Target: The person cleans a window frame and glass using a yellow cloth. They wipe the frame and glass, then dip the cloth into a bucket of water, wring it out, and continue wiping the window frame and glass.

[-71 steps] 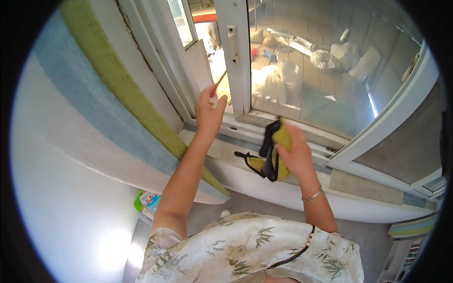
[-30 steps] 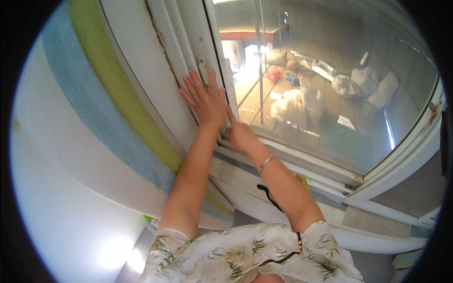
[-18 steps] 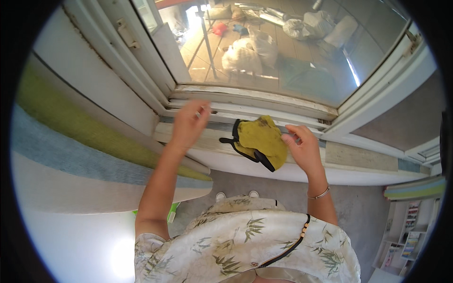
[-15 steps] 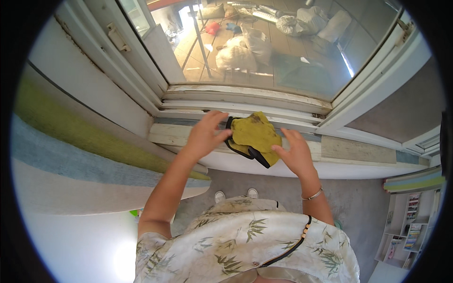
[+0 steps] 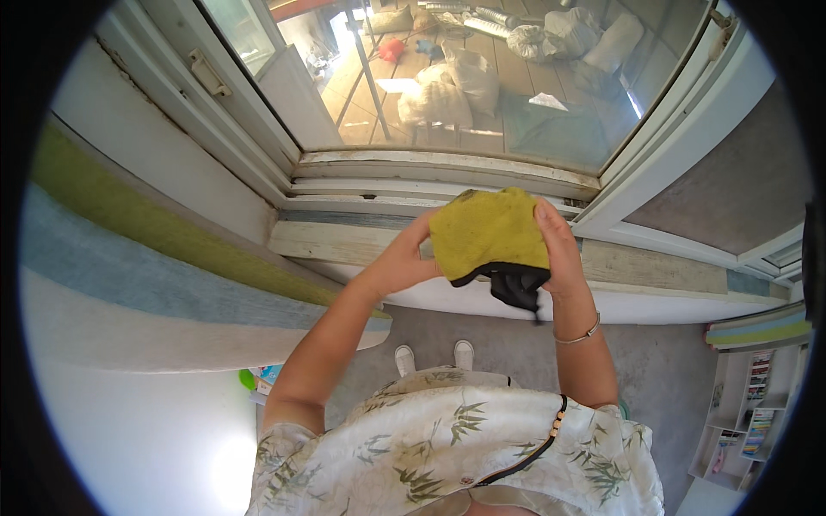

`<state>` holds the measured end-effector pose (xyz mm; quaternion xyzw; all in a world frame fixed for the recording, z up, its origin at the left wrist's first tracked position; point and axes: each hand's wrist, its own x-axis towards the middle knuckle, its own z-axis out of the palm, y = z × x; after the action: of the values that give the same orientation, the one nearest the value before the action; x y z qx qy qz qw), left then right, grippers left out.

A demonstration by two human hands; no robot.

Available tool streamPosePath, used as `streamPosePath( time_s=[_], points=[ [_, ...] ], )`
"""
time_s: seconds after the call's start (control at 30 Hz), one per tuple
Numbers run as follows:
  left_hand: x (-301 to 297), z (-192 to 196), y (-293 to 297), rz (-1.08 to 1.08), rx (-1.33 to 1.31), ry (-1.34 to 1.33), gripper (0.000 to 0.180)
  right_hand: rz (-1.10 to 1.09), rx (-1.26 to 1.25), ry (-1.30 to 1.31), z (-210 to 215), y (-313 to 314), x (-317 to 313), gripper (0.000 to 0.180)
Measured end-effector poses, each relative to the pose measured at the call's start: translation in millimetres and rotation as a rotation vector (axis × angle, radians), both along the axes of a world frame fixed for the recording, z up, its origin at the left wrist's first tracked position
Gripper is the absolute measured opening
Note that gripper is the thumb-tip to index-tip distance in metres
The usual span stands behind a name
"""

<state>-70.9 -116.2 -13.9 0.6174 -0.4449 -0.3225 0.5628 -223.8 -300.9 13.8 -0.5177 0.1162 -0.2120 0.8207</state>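
A yellow-green cloth (image 5: 490, 230) with black edging is held up between my two hands, above the window sill (image 5: 344, 247). My left hand (image 5: 406, 258) is closed on its left edge, with some of the fingers hidden behind the fabric. On the opposite edge, my right hand (image 5: 561, 245) grips the cloth with the thumb in front. A dark smudge marks the upper left of the cloth. From its lower side hangs a bunched black part (image 5: 514, 285), slightly blurred.
Beyond the sill is a white sliding window frame (image 5: 447, 170), its tracks dirty. Behind the glass lie several pale sacks (image 5: 471, 82). A striped curtain (image 5: 163, 249) hangs at the left. A shelf with books (image 5: 747, 421) stands at the lower right.
Both hands have closed on the cloth, which was folded low at the sill with the hands apart around it. It is now raised and turned, with its black edge toward me.
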Motion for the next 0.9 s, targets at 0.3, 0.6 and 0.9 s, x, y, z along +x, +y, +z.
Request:
streamPosePath(
  time_s=[0.3, 0.6, 0.9],
  points=[
    [-2.1, -2.4, -22.8, 0.458, -0.233, 0.645, 0.022, 0.079, -0.793, 0.487, -4.7, -34.9, 36.2, 0.027],
    [44.0, -31.2, -41.8, 0.811, -0.044, -0.352, 0.042, -0.680, -1.486, -0.018, -50.1, -20.6, 34.5, 0.044],
    [10.8, -15.2, -83.6, 0.493, -0.054, -1.158, 0.057, -0.582, -1.603, 0.368, -56.1, -23.1, 47.5, 0.076]
  ],
)
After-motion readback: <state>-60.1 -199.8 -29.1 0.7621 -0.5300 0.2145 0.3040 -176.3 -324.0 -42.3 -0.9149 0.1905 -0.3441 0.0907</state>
